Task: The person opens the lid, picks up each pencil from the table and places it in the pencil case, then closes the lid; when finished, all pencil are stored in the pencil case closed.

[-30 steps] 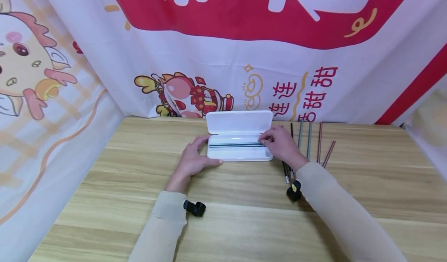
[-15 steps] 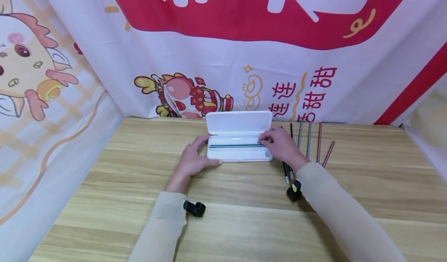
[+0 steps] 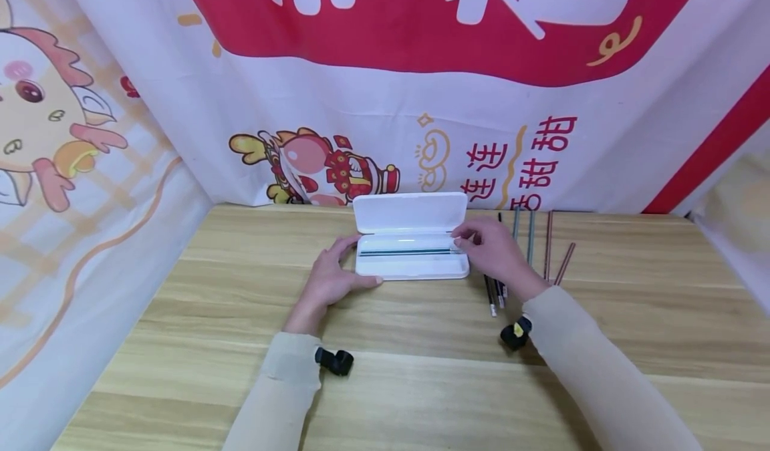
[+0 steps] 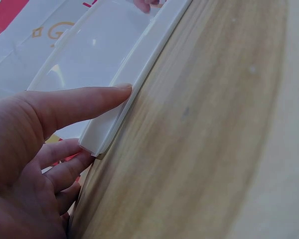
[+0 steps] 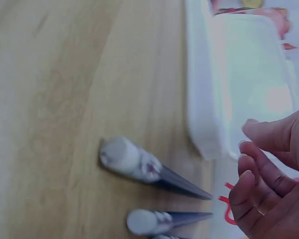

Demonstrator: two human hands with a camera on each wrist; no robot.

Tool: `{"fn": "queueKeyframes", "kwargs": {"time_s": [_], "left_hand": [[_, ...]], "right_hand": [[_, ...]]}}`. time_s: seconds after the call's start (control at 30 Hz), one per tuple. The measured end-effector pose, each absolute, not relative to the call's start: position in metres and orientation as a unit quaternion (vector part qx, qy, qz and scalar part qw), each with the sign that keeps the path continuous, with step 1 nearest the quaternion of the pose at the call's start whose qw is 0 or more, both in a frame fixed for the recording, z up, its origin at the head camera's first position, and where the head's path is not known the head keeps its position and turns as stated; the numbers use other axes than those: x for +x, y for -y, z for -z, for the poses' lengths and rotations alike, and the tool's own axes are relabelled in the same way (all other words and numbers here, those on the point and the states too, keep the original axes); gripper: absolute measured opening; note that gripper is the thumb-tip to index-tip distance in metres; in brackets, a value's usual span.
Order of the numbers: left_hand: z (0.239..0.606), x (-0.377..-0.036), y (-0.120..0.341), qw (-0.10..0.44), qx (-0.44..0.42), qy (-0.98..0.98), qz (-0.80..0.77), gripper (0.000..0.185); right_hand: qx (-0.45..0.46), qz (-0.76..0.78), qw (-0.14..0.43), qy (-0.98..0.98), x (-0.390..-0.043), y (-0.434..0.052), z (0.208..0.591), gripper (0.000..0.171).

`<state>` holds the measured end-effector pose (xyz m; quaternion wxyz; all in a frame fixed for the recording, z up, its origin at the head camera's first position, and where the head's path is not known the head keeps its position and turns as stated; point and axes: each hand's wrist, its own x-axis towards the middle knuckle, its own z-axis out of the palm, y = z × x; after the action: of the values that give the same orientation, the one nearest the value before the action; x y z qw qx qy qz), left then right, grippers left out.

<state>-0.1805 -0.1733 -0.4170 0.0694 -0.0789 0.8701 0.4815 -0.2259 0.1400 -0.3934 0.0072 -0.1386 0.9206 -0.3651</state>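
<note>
Right hand point(image 3: 492, 250) shifted rightward; one open case point(image 3: 414, 268).

Pencil case point(image 3: 415, 267) sits on the tabletop point(image 3: 409, 334). Inside it, stored pencils point(image 3: 403, 252) lie lengthwise. Right of it, loose pencils point(image 3: 531, 237). Behind it hangs the cloth point(image 3: 373, 93).

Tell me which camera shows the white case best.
The head view: the case shows almost whole, lid included. The left wrist view shows it cropped from one end; the right wrist view, from the other.
</note>
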Motion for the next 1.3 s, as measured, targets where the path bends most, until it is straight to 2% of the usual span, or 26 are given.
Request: {"fn": "queueKeyframes", "kwargs": {"time_s": [0.23, 0.53, 0.77, 1.3], "left_hand": [[0.417, -0.18, 0.173, 0.07, -0.079, -0.872, -0.478, 0.091], [0.416, -0.179, 0.173, 0.072, -0.081, -0.87, -0.48, 0.093], [0.416, -0.179, 0.173, 0.072, -0.078, -0.873, -0.476, 0.093], [0.416, -0.179, 0.174, 0.07, -0.076, -0.875, -0.473, 0.095]], "right_hand": [[-0.08, 0.415, 0.012, -0.906, -0.203, -0.164, 0.384, 0.026], [-0.005, 0.495, 0.059, -0.867, -0.18, -0.19, 0.383, 0.038], [-0.003, 0.516, 0.062, -0.855, -0.173, -0.21, 0.39, 0.046], [0.039, 0.475, 0.084, -0.875, -0.156, -0.256, 0.401, 0.05]]}}
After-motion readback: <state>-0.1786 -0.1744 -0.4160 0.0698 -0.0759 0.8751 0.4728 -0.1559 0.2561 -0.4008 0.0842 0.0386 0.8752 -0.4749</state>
